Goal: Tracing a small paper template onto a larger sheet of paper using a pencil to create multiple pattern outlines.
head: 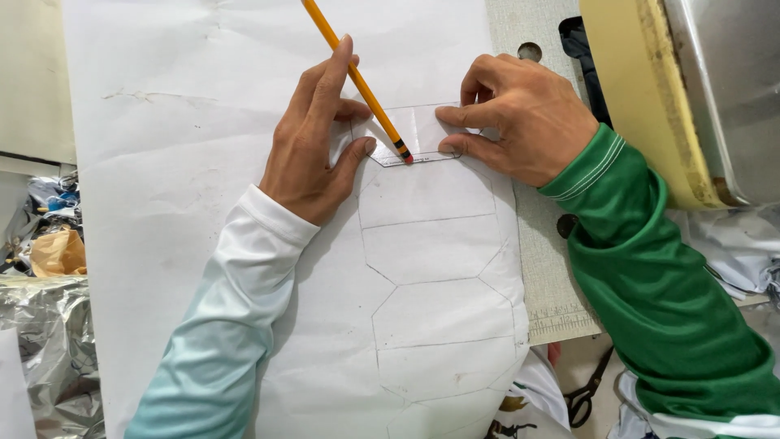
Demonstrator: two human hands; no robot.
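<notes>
Your left hand [313,142] pinches the yellow pencil [357,81], its tip at the lower edge of the small clear template [418,134] to trace along it. Your right hand [520,118] presses curled fingertips onto that template, pinning it flat on the white paper [179,162], just above the outlines already drawn.

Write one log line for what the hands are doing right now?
left hand: holds yellow pencil, tip at template edge | right hand: presses clear template flat | under them: white paper with traced outlines

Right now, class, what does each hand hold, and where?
Left hand grips the yellow pencil low on its shaft; right hand presses the clear template flat.
</notes>
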